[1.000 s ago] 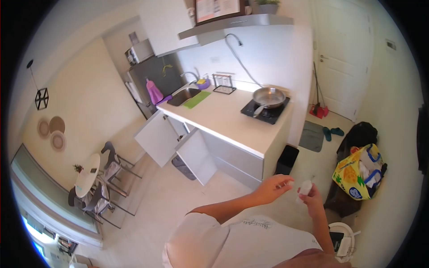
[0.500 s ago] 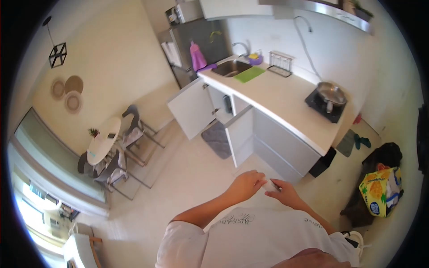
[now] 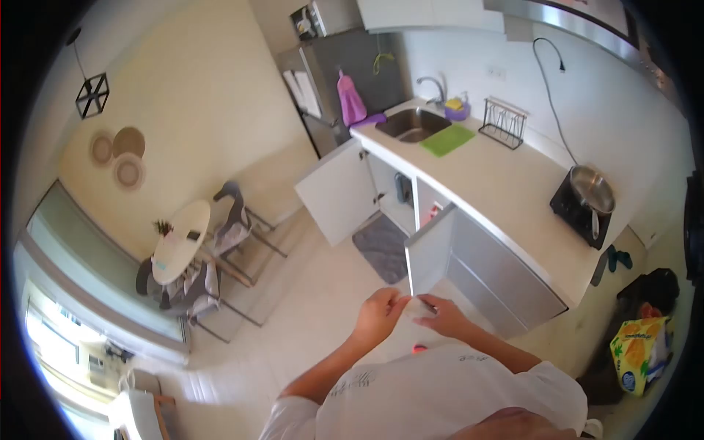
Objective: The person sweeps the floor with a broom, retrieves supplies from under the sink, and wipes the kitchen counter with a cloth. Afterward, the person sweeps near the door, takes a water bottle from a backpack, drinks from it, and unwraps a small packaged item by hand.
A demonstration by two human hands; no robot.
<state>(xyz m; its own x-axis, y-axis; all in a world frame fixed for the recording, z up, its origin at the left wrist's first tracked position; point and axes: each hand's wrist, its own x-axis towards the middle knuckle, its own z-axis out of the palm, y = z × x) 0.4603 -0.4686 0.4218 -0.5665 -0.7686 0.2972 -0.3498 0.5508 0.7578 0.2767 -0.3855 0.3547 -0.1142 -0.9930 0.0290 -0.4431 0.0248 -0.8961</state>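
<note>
Both hands meet in front of the chest, low in the view. My right hand (image 3: pixel 441 317) is closed around a small whitish, translucent item (image 3: pixel 417 309), too small to make out. The fingers of my left hand (image 3: pixel 379 317) are pinched together at the item's left side; whether they grip a part of it is hidden. Beyond the hands, the lower cabinet has two doors standing open, the left door (image 3: pixel 337 192) and the right door (image 3: pixel 431 248).
A counter (image 3: pixel 506 192) holds a sink (image 3: pixel 413 125), a green mat (image 3: pixel 448 139), a wire rack (image 3: pixel 503 123) and a pan (image 3: pixel 592 189) on a black cooktop (image 3: pixel 565 205). A grey floor mat (image 3: pixel 381 248) lies by the cabinet. Table (image 3: pixel 181 242) and chairs stand left, a yellow bag (image 3: pixel 638 352) right.
The view has turned left and come nearer to the open cabinet. My two hands, apart one second ago, have come together around the small item.
</note>
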